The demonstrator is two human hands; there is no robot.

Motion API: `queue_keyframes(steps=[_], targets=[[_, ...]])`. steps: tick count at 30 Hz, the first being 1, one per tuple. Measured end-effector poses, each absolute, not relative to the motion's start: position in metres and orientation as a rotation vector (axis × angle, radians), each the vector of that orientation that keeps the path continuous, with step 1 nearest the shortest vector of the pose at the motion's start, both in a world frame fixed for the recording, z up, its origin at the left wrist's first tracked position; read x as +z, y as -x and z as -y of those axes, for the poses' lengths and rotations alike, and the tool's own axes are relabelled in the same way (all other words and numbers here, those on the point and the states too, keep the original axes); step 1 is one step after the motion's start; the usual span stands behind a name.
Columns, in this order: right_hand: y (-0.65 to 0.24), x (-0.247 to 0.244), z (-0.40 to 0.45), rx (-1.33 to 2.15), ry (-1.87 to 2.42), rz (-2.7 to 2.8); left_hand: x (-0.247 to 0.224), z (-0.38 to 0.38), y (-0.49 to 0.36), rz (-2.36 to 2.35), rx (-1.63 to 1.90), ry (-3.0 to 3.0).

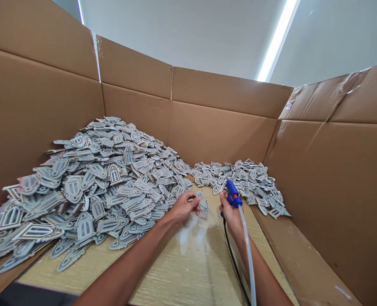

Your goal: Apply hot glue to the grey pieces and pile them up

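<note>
Between the thumb and fingers of my left hand (187, 205) is a small grey arched window-shaped piece (203, 201), held just above the table. My right hand (231, 213) is closed around a blue hot glue gun (233, 194), its nozzle end directed away from me. A long translucent glue stick (248, 250) runs out of the back of the gun, and a black cord (229, 244) hangs beside it. The gun and the piece are apart, a short gap between them. My right fingers are partly hidden behind the grip.
A large heap of similar pieces (112, 182) rises on the left, and a smaller pile (255, 178) lies at the back right. Cardboard walls (220, 127) enclose the yellowish tabletop (172, 272). A cardboard strip (303, 255) runs along the right side.
</note>
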State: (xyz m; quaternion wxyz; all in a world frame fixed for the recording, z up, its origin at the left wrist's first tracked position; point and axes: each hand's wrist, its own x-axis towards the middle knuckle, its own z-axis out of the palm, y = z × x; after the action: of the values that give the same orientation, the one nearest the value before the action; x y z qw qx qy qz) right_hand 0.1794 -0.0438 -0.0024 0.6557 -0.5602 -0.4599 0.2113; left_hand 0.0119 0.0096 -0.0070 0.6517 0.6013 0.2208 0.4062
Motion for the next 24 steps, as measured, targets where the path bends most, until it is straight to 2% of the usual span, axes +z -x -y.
queue_keyframes(steps=[4,11,24], targets=[[-0.171,0.002,0.048,0.578,1.203,0.925,-0.009,-0.011,-0.012,-0.470,0.901,-1.312],[-0.167,0.002,0.052,0.681,1.285,1.175,-0.007,-0.007,-0.012,-0.472,0.928,-1.254],[-0.173,-0.011,0.045,0.568,1.288,1.301,-0.013,-0.007,-0.017,-0.613,0.966,-1.385]])
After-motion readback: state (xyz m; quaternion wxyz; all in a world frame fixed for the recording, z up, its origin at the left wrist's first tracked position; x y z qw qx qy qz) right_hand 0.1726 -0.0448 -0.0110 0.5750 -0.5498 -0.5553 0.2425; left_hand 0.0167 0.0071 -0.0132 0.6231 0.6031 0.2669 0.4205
